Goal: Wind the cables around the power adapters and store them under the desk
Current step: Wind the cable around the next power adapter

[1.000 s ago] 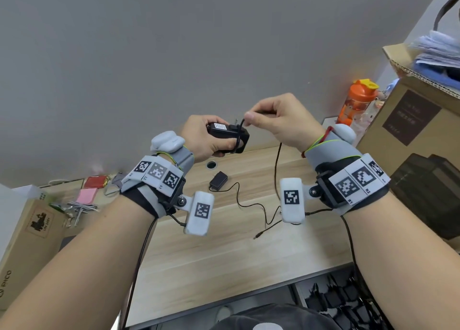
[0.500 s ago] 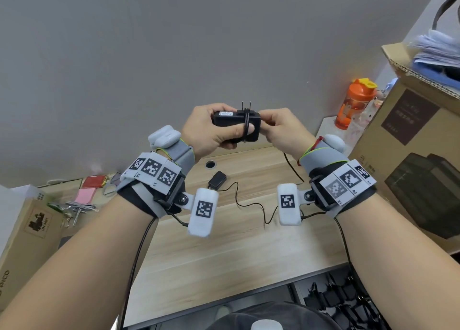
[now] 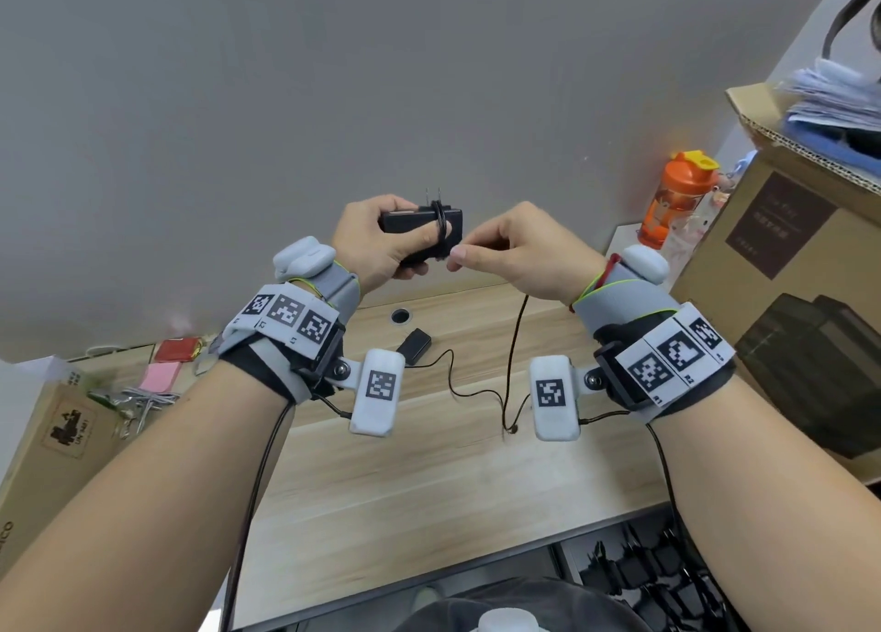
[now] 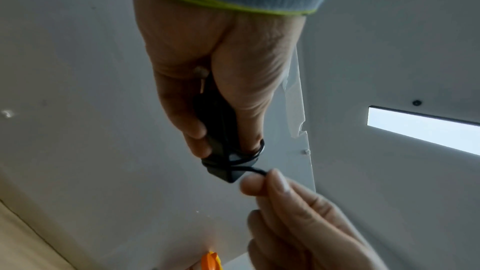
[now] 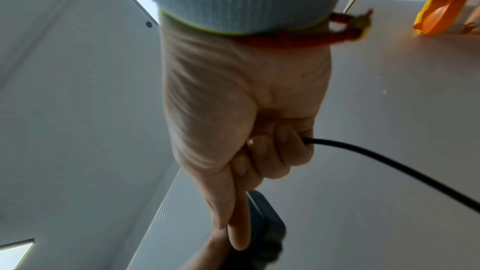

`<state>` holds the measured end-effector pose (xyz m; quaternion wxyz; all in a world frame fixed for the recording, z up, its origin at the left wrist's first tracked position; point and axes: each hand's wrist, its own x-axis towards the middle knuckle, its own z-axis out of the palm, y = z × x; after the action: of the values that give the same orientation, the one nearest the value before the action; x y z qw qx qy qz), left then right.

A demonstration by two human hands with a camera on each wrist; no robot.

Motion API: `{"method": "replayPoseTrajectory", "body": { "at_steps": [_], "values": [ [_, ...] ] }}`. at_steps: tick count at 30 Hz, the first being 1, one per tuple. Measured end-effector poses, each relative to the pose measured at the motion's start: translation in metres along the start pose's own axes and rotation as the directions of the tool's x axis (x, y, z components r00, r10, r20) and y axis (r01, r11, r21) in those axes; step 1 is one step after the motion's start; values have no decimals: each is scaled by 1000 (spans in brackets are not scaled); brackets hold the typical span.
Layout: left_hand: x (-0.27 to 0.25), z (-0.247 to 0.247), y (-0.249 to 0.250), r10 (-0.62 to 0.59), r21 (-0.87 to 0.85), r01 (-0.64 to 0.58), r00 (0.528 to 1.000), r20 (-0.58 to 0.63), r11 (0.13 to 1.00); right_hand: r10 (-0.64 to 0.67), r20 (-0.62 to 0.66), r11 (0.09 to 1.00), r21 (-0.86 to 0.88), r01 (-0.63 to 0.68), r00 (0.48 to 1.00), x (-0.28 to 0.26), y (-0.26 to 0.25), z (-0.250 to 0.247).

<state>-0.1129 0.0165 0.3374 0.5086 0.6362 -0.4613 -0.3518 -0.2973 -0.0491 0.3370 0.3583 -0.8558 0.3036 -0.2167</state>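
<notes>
Both hands raised above the worktop (image 3: 429, 479), in front of the grey wall. Left hand (image 3: 376, 240) grips a black power adapter (image 3: 422, 223), fingers and thumb curled round its body, prongs pointing up. Several turns of black cable (image 3: 442, 231) already looped round the adapter's middle; in the left wrist view the loops cross over near the adapter's (image 4: 223, 163) end and pass over the left thumb tip. Right hand (image 3: 519, 250) just beside the adapter, pinching the cable between thumb and forefinger close to the wraps, other fingers curled in. From the right hand the cable's loose length hangs down to the worktop, its end touching the wood. Right wrist view: the cable (image 5: 389, 163) exits the curled fingers (image 5: 280, 151) and runs off to the lower right; the adapter (image 5: 262, 223) is dark and blurred below.

Second adapter (image 3: 414, 345) lies flat on the worktop near the round grommet hole (image 3: 400, 315), its thin cable (image 3: 467, 388) trailing loose across the wood, unwound. Orange bottle (image 3: 677, 197) stands at the right by the wall. Large cardboard box (image 3: 782, 269) at right, papers on top. Smaller cardboard box (image 3: 57, 431) at left, red and pink items near it. Below the worktop edge, lower right, a bin of dark adapters (image 3: 639, 569) is partly visible.
</notes>
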Motion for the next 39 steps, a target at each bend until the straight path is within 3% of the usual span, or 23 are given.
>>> {"method": "replayPoseTrajectory", "body": {
  "at_steps": [5, 11, 14, 17, 25, 30, 34, 39],
  "values": [
    [5, -6, -8, 0, 188, -19, 995, 101, 982, -44, -115, 998, 32, 48, 992, 6, 1, -14],
    [1, 1, -2, 2, 398, -112, 963, 268, 910, -63, -166, 995, 65, 74, 984, 9, 4, -14],
    [-3, 5, 1, 31, 389, -156, 950, 310, 908, -51, -223, 992, 103, 76, 973, 12, 10, -16],
    [-6, 8, 6, 65, 275, -162, 942, 331, 948, -21, -237, 994, 95, 45, 971, 13, 22, -16],
    [-6, 14, 4, 129, 73, -143, 976, 173, 987, 91, -204, 993, 91, -74, 975, 8, 45, 10],
    [-3, 14, 4, 89, -30, -89, 996, 15, 996, 79, -48, 996, 48, -76, 996, 0, 36, 22],
    [4, 11, 0, 77, 58, -74, 995, -57, 996, 78, -16, 996, -36, -78, 997, -3, 20, 20],
    [9, 2, -7, 91, 356, -45, 989, -115, 933, 33, -35, 999, -6, -33, 999, -3, 7, 9]
  ]
}}
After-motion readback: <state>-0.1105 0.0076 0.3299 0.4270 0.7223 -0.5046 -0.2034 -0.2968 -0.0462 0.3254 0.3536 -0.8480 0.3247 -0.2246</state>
